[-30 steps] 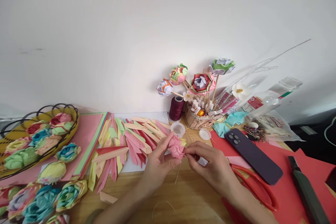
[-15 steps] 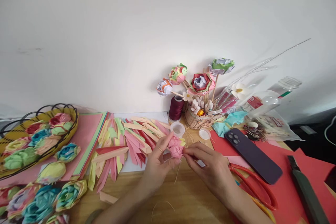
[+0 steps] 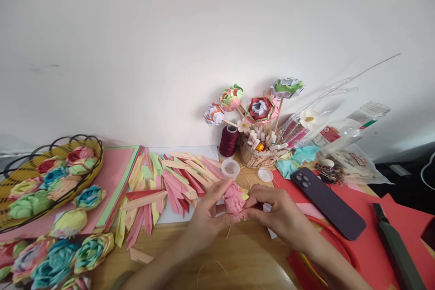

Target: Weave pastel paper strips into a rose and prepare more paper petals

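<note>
A pink paper flower point(image 3: 234, 198) with a little yellow at its right side is held between my two hands above the wooden table. My left hand point(image 3: 208, 210) wraps its fingers and thumb around the flower from the left; a ring shows on one finger. My right hand point(image 3: 272, 210) pinches at the flower's right edge with thumb and forefinger. Some thin string hangs below the flower. Just behind it stands a small clear plastic cup point(image 3: 230, 170), and its round lid point(image 3: 265, 174) lies to the right.
Folded paper strips point(image 3: 170, 181) are piled left of my hands. A yellow basket point(image 3: 97, 163) of paper flowers stands far left. Behind are a thread spool point(image 3: 228, 141) and a decorated pot point(image 3: 258, 159). To the right lie a phone point(image 3: 335, 208), red-handled scissors point(image 3: 351, 258) and a green-handled tool point(image 3: 394, 240).
Both hands and the pink flower have shifted slightly right. The flower has turned, and my right thumb and forefinger now press against its right edge.
</note>
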A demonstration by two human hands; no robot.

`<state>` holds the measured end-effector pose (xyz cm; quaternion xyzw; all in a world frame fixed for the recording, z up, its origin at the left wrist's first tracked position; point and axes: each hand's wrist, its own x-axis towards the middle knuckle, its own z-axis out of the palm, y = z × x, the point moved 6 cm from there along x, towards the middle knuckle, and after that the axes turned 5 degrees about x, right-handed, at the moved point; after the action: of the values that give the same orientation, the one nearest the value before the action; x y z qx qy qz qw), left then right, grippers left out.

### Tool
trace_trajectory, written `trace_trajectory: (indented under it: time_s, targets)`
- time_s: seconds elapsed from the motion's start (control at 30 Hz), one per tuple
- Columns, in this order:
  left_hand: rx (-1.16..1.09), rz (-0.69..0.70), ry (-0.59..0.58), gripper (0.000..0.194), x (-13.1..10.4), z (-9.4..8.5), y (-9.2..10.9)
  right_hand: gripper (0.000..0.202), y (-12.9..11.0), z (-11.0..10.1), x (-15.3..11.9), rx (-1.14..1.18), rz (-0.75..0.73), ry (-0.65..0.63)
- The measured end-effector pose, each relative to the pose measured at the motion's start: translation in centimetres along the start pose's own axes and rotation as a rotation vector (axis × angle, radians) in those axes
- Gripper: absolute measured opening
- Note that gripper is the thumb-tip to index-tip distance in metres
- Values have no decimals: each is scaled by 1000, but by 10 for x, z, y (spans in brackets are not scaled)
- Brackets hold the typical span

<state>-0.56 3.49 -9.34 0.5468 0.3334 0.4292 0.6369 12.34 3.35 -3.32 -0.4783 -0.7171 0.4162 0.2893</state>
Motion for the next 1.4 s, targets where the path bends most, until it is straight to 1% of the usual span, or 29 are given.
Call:
trace_trajectory:
  time_s: [0.1, 0.27, 0.4, 0.5, 0.7, 0.87, 1.07, 1.4]
  targets:
    - [-13, -10, -15, 64, 0, 1, 1, 24, 1, 0, -1, 32, 22, -38]
    - [-43, -35, 9, 65, 3, -3, -4, 20, -5, 1, -2, 80, -41, -124]
    - [-53, -33, -9, 63, 3, -3, -5, 21, -7, 1, -3, 64, -34, -158]
    - [-70, -22, -29, 64, 3, -1, -3, 22, -5, 1, -3, 24, -21, -143]
    - [-88, -47, -60, 64, 3, 4, 2, 22, 2, 1, -2, 8, 6, -134]
    - [-92, -40, -56, 62, 3, 3, 3, 19, 1, 0, -3, 3, 8, -142]
    - [-103, -77, -45, 63, 2, 3, 0, 18, 0, 0, -3, -17, 30, -134]
    - [-115, -85, -38, 63, 3, 2, 0, 15, -1, 3, -2, -10, 28, -70]
